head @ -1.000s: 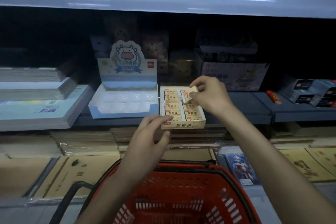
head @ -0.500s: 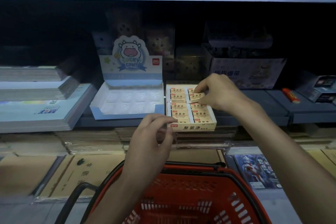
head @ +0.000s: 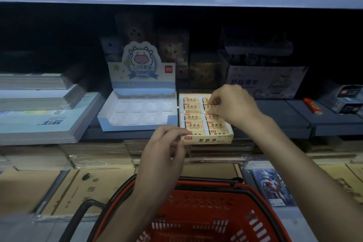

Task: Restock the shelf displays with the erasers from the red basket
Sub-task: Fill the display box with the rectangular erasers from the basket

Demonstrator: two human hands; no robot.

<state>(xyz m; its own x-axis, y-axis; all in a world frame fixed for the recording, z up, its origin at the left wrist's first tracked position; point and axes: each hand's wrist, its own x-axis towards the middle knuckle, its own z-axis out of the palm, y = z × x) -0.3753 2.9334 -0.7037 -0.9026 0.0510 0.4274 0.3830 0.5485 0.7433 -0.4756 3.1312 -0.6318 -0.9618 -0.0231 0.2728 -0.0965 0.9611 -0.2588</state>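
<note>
At far left of the shelf (head: 294,116) lie stacked notebooks (head: 39,112), and beside them stands a blue cow-print display box (head: 137,112) whose moulded tray shows no stock. Just right of it sits the yellow eraser box (head: 206,122), its two columns of wrapped erasers (head: 193,117) lying with their long axes across the shelf, left to right. The left hand (head: 163,155) rests at the box's front left corner, fingers (head: 176,133) closed lightly on the front wall, apparently steadying it. The right hand (head: 233,108) is over the right column, towards the back, fingers (head: 213,102) pinched together on an eraser that lies nearly flush in its row; whether it is fully seated cannot be told. The right hand is thus the nearer to the slot, which lies directly beneath its fingertips, so the remaining move is judged to be a short downward press and release. The red basket (head: 206,212) sits below and in front, between the forearms; its contents are not visible. The shelf is dark blue-grey and flat, overhung by an upper shelf, dimly lit, with more boxed goods (head: 265,82) to the right and behind.
</note>
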